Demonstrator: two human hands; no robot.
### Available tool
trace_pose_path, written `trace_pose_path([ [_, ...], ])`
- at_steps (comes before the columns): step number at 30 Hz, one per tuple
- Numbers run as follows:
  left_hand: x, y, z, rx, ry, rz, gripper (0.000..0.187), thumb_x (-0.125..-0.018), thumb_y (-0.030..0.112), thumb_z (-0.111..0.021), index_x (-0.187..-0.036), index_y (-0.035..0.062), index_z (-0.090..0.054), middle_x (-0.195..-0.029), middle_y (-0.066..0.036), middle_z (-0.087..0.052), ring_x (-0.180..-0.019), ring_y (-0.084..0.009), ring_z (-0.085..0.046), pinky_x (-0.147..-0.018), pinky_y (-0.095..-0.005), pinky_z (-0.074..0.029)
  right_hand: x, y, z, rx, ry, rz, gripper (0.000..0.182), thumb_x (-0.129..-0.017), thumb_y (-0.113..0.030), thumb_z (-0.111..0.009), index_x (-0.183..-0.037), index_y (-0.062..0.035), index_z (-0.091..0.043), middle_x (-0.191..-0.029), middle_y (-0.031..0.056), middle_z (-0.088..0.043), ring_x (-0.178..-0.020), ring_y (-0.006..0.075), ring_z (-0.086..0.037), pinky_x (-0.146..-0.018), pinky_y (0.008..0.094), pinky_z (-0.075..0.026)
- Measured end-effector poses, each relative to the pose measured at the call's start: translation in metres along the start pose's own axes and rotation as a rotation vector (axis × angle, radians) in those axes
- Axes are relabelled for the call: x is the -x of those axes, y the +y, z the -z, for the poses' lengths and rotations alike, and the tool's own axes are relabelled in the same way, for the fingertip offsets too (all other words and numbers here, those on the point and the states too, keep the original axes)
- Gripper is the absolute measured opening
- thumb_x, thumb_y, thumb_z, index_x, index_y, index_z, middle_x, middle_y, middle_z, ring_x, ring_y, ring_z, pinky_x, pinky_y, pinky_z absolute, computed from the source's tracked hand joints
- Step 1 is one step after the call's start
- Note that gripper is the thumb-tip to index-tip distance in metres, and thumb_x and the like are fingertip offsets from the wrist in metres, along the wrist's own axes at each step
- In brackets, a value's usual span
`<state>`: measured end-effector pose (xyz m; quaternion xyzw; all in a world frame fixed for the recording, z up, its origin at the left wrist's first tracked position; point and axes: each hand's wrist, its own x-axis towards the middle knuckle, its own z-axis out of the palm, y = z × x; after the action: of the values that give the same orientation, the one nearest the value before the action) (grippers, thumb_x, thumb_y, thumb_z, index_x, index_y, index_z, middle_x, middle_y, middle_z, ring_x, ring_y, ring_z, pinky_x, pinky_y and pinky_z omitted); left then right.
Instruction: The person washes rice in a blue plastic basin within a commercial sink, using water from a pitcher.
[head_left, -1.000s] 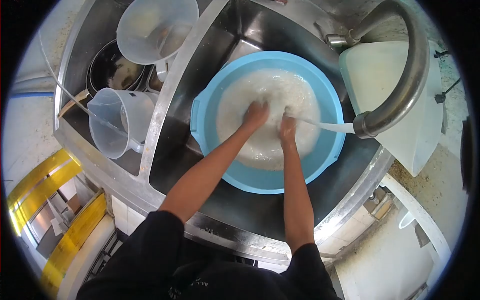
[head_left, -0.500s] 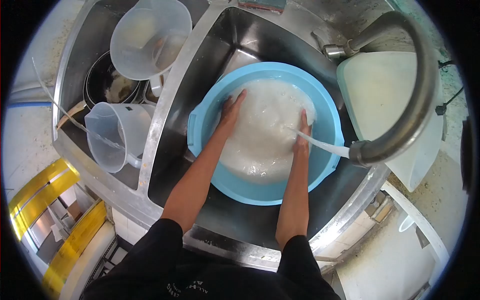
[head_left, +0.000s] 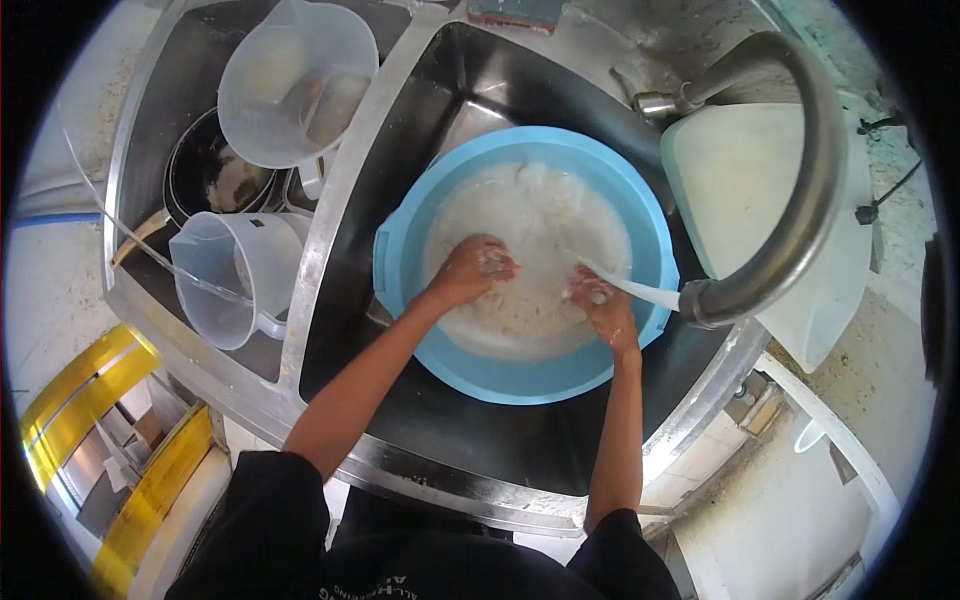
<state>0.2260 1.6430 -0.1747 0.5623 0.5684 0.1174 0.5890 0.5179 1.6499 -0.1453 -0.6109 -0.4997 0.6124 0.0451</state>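
A light blue basin [head_left: 400, 205] stands in the metal sink, holding cloudy whitish water with pale matter in it. Over the basin's left half, my left hand [head_left: 478, 268] is at the water surface with its fingers curled. On the right side my right hand [head_left: 600, 300] is also curled at the surface, beside the water stream. What either hand holds, if anything, cannot be made out. From the curved faucet [head_left: 815, 220] water runs into the basin between the hands.
Two clear plastic jugs, an upper one [head_left: 290, 90] and a lower one [head_left: 225, 275], sit in the left sink with a dark pan [head_left: 205, 175]. A pale translucent container [head_left: 740, 180] stands behind the faucet. The sink's metal divider [head_left: 345, 200] lies left of the basin.
Both hands have risen from deeper in the water and curled. My left hand moved down and right in view, my right hand slightly down. The water surface shifted.
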Motion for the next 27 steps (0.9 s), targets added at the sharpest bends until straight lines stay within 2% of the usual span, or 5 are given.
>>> trace_pose_path([
  [4, 0.0, -0.053, -0.04, 0.246, 0.831, 0.17, 0.064, -0.083, 0.049, -0.069, -0.125, 0.0018, -0.059, -0.131, -0.024, -0.054, -0.121, -0.0379, -0.051, -0.102, -0.0445, -0.041, -0.041, 0.085, -0.019, -0.379, 0.616, 0.272, 0.056, -0.088, -0.031, -0.069, -0.129, 0.0037, -0.054, -0.133, 0.0149, -0.053, -0.127, 0.0237, -0.047, -0.109, 0.0373, -0.034],
  [7, -0.038, -0.042, -0.04, 0.208, 0.863, 0.51, 0.068, -0.087, 0.051, -0.064, -0.133, 0.0019, -0.052, -0.135, -0.021, -0.052, -0.124, -0.0347, -0.049, -0.103, -0.0422, -0.042, -0.072, 0.051, -0.035, -0.743, 0.716, 0.115, 0.061, -0.092, -0.033, -0.064, -0.138, 0.0008, -0.046, -0.139, 0.0147, -0.049, -0.132, 0.0239, -0.042, -0.111, 0.038, -0.032],
  [13, -0.092, -0.045, 0.001, 1.218, 0.424, 0.184, 0.069, -0.089, 0.049, -0.059, -0.139, 0.004, -0.047, -0.133, -0.013, -0.053, -0.121, -0.0281, -0.05, -0.103, -0.0397, -0.041, -0.164, 0.063, -0.012, -0.767, 0.507, -0.266, 0.059, -0.094, -0.031, -0.058, -0.143, -0.0028, -0.041, -0.14, 0.0137, -0.047, -0.13, 0.0251, -0.042, -0.11, 0.0368, -0.032],
  [24, -0.029, 0.024, 0.017, 0.223, -0.376, 0.117, 0.08, -0.077, 0.05, -0.075, -0.137, 0.0042, -0.048, -0.14, -0.022, -0.047, -0.129, -0.0323, -0.046, -0.108, -0.0416, -0.035, -0.006, -0.009, -0.02, 0.005, -0.057, -0.028, 0.066, -0.078, -0.029, -0.078, -0.131, 0.0003, -0.053, -0.12, 0.012, -0.064, -0.109, 0.0238, -0.06, -0.098, 0.0356, -0.044],
  [27, 0.023, 0.015, 0.005, 0.192, 0.159, 0.113, 0.076, -0.079, 0.053, -0.073, -0.128, -0.0016, -0.054, -0.137, -0.022, -0.049, -0.124, -0.0328, -0.05, -0.108, -0.0422, -0.036, 0.011, 0.008, -0.027, 0.2, 0.339, 0.286, 0.04, -0.087, -0.019, -0.07, -0.12, 0.0025, -0.062, -0.123, 0.0171, -0.061, -0.112, 0.026, -0.057, -0.1, 0.037, -0.043],
])
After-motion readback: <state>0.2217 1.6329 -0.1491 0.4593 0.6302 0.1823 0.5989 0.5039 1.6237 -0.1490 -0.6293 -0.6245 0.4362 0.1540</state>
